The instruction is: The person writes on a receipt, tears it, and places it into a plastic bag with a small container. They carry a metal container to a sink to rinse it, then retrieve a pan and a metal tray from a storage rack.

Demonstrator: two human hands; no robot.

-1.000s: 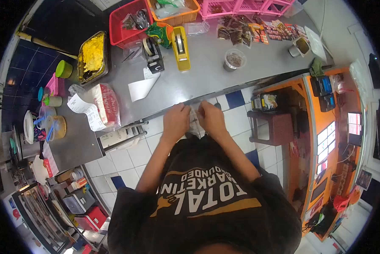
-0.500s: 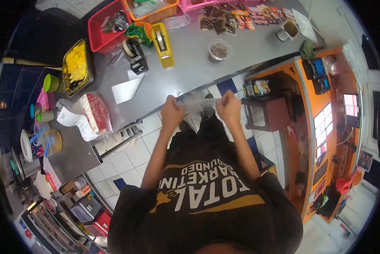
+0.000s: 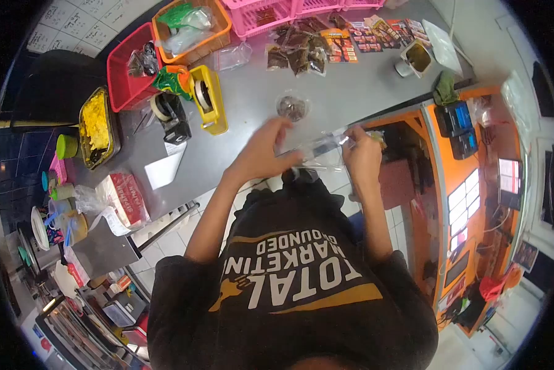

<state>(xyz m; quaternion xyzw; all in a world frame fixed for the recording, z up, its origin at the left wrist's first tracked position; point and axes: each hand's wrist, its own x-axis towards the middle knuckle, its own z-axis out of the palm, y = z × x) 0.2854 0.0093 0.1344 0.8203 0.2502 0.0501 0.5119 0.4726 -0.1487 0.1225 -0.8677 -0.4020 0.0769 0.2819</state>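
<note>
A clear plastic bag [image 3: 326, 154] hangs between my hands at the front edge of the steel table [image 3: 240, 92]. My right hand [image 3: 364, 153] is closed on its right end. My left hand [image 3: 267, 151] is spread, thumb and fingers apart, at the bag's left side. Just beyond my left fingertips stands a clear tub with brown contents [image 3: 291, 108]. Several dark packets [image 3: 298, 52] lie farther back, beside colourful printed packets [image 3: 375, 34].
Left of centre are a yellow tape dispenser [image 3: 209, 105], a black tape dispenser [image 3: 172, 117], a red basket [image 3: 126, 74] and an orange basket [image 3: 193, 34]. A tray of yellow food [image 3: 98, 126] sits farther left. An orange shelf [image 3: 468, 203] stands at right.
Both hands have moved right and the left one farther over the table, close to the tub. My left hand has opened from its pinch on the bag. The camera view has shifted.
</note>
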